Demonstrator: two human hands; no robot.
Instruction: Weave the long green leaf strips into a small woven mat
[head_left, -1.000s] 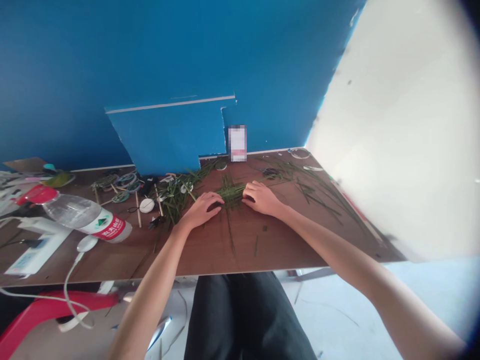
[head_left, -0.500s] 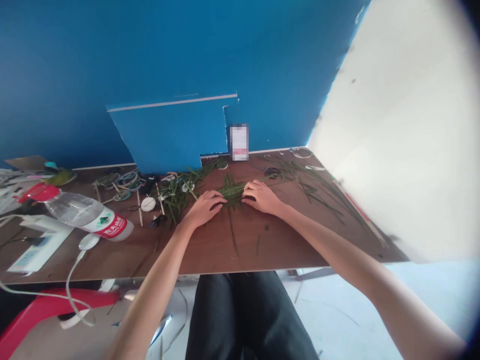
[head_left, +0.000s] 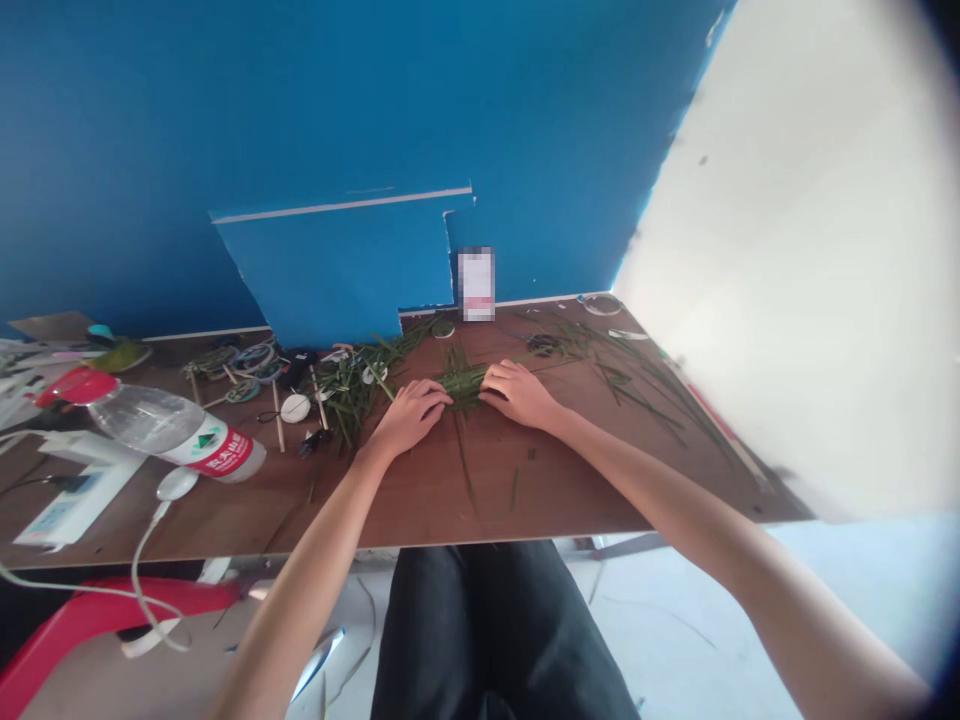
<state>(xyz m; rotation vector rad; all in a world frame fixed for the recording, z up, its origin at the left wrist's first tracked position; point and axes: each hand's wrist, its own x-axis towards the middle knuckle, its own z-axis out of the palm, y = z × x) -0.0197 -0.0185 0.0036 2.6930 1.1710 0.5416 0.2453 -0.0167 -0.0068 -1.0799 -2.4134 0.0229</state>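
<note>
head view: left hand (head_left: 411, 413) and right hand (head_left: 517, 393) touch green strips (head_left: 462, 383).

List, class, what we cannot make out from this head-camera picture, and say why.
Head view, all four:
Palms of the left hand and right hand: hidden by the backs of the hands.
Exact crossings of the green strips: too small and blurred, partly covered by the hands.
Details on the pale rectangle: pixelated.
Full shape of the red object: cut off by the left edge.
</note>
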